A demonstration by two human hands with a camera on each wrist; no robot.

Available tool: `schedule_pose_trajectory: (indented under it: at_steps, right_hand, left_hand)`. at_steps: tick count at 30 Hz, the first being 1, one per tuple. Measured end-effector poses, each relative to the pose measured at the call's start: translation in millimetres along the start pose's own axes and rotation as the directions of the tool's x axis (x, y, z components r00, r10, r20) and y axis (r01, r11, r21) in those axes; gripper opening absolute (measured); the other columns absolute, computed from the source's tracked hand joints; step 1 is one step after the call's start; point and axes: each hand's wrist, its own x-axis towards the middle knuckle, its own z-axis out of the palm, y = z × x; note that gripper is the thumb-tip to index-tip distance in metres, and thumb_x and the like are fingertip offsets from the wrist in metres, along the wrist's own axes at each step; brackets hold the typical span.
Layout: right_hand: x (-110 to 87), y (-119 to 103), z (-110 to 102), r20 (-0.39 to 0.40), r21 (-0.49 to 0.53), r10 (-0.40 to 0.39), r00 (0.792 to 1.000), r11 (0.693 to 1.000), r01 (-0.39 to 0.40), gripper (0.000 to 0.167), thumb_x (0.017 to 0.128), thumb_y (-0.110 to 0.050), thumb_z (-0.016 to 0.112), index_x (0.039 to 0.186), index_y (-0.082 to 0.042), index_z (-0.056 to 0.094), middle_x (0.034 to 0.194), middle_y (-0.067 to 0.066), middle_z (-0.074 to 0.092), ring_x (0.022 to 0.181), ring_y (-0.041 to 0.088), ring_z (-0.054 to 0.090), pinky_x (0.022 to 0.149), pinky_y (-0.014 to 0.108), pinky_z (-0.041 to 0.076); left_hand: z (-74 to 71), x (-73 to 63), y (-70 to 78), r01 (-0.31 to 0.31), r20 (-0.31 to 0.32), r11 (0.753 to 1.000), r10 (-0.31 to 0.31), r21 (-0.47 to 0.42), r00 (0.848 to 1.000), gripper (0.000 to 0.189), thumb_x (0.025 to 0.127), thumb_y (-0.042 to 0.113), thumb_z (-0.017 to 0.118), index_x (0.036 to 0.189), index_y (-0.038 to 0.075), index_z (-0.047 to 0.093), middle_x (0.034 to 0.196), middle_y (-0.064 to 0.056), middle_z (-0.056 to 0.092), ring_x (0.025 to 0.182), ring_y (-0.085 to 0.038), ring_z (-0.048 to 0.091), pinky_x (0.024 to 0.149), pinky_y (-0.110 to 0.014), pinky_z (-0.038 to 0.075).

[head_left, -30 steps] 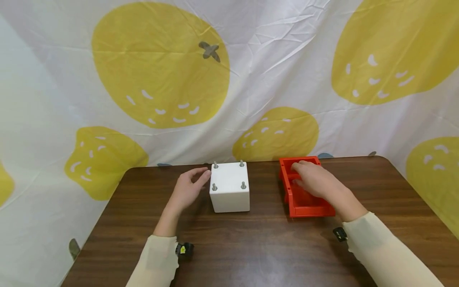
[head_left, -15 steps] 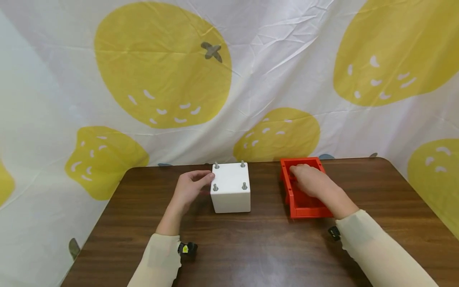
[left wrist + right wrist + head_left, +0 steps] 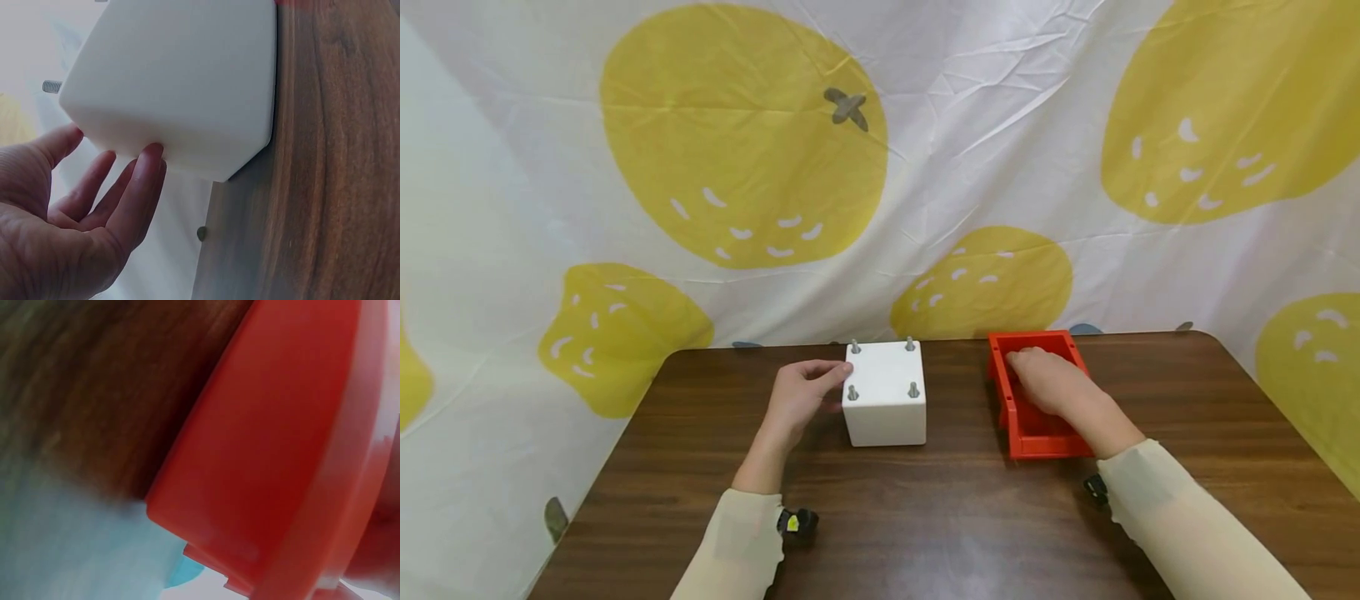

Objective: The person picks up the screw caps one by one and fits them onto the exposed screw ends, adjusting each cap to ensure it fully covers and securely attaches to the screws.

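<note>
A white block stands on the table, with a threaded metal stud upright near each corner of its top. My left hand touches the block's left side; in the left wrist view its fingertips rest against that face, with the thumb by the top edge. To the right of the block sits a red plastic bin. My right hand reaches down into this bin, and its fingertips are hidden there. The right wrist view is mostly filled by the bin's red outer wall.
The dark wooden table has rounded far corners. Behind it hangs a white curtain printed with large yellow fruit. A small black wrist camera sits at the left cuff, another dark device at the right cuff.
My left hand has moved right from just beside the block to touching it. My right hand has gone lower into the red bin, its fingers now hidden.
</note>
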Motion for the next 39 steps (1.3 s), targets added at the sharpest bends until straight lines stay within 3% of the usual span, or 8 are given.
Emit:
schedule_pose_trajectory:
  at_steps: [19,31,39]
  right_hand:
    - [0.4,2.9,3.9,-0.017,-0.008,-0.013,1.000,1.000,0.012,0.014,0.096,0.005,0.064,0.092,-0.007,0.058,0.082,0.008,0.060,0.080,0.028,0.062,0.083,0.049,0.061]
    - [-0.8,2.4,5.8,-0.002,-0.006,0.002,1.000,1.000,-0.002,0.014,0.095,0.002,0.068,0.093,-0.008,0.059,0.078,0.006,0.061,0.074,0.025,0.061,0.080,0.049,0.063]
    - [-4.0,0.1,2.0,0.012,0.002,0.006,1.000,1.000,-0.006,0.014,0.094,0.003,0.069,0.096,-0.007,0.060,0.078,0.006,0.060,0.074,0.024,0.059,0.078,0.047,0.063]
  left_hand:
    - [1.4,-1.3,0.5,0.012,-0.025,0.999,-0.013,-0.034,1.000,0.031,0.096,0.022,0.083,0.115,-0.002,0.079,0.113,-0.016,0.073,0.090,-0.021,0.071,0.080,-0.047,0.066]
    - [1.6,-1.3,-1.5,0.033,-0.026,0.998,-0.035,-0.047,0.999,0.032,0.094,0.024,0.085,0.114,-0.001,0.080,0.113,-0.016,0.074,0.097,-0.029,0.072,0.083,-0.049,0.066]
    - [0.7,-1.0,-3.0,0.035,-0.028,0.998,-0.037,-0.055,0.999,0.033,0.094,0.026,0.086,0.113,0.000,0.081,0.113,-0.015,0.074,0.096,-0.027,0.072,0.079,-0.044,0.067]
